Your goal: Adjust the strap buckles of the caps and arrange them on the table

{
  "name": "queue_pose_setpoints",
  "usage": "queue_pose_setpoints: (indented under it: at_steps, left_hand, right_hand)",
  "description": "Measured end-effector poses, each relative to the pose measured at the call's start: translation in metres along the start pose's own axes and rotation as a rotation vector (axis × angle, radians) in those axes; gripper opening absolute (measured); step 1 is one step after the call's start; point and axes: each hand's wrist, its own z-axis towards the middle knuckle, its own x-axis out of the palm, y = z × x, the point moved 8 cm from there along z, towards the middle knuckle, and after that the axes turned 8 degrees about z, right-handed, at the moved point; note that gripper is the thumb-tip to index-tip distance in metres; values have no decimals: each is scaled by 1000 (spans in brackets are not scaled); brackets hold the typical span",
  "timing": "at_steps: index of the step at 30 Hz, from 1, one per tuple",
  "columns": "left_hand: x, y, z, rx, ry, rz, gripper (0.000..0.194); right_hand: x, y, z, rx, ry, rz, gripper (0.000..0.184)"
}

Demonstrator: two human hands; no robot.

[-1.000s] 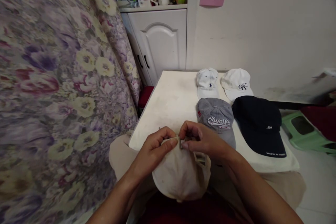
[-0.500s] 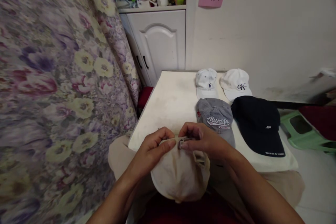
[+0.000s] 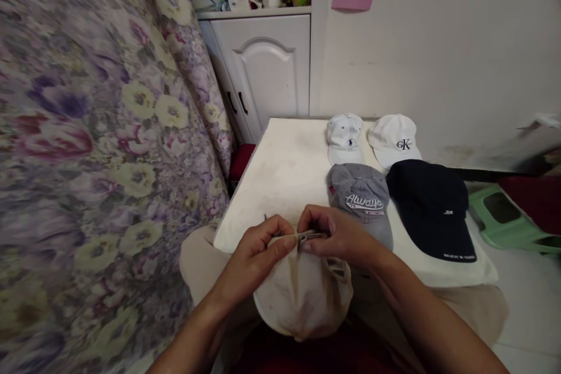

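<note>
A beige cap (image 3: 302, 298) hangs between my two hands over my lap, close to the table's front edge. My left hand (image 3: 265, 245) pinches the edge of the cap, thumb on the near side. Beside it, my right hand (image 3: 335, 234) has thumb and fingers closed on the strap with a small metal buckle (image 3: 307, 238). Part of the buckle is hidden by my right fingers. Just beyond my right hand lies a grey cap (image 3: 362, 198) with white lettering.
On the pale table (image 3: 280, 169) are also a small white cap (image 3: 345, 139), a white cap with dark letters (image 3: 394, 139) and a navy cap (image 3: 429, 204). A floral curtain (image 3: 109, 158) hangs at the left. A green stool (image 3: 504, 216) stands at the right.
The buckle has tilted and shows less of its face than before. The cap has shifted slightly right; both hands keep their pinch on it.
</note>
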Motion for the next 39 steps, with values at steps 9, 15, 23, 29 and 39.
queue_pose_setpoints:
  at_steps: [9,15,23,29,39]
  left_hand:
    - [-4,7,-1,-30,-35,-16,23]
    - [-3,2,-3,-4,-40,17,23]
    - [-4,-2,-1,13,-61,60,24]
    - [-9,-1,1,26,-58,37,23]
    - [-14,-11,3,41,-63,39,24]
  right_hand:
    - [-2,2,-7,30,-7,150,19]
    - [-2,-1,-3,24,-7,154,14]
    - [-3,-2,-4,40,-16,148,17]
    - [0,8,-4,28,21,99,20]
    - [3,22,8,3,55,-80,20]
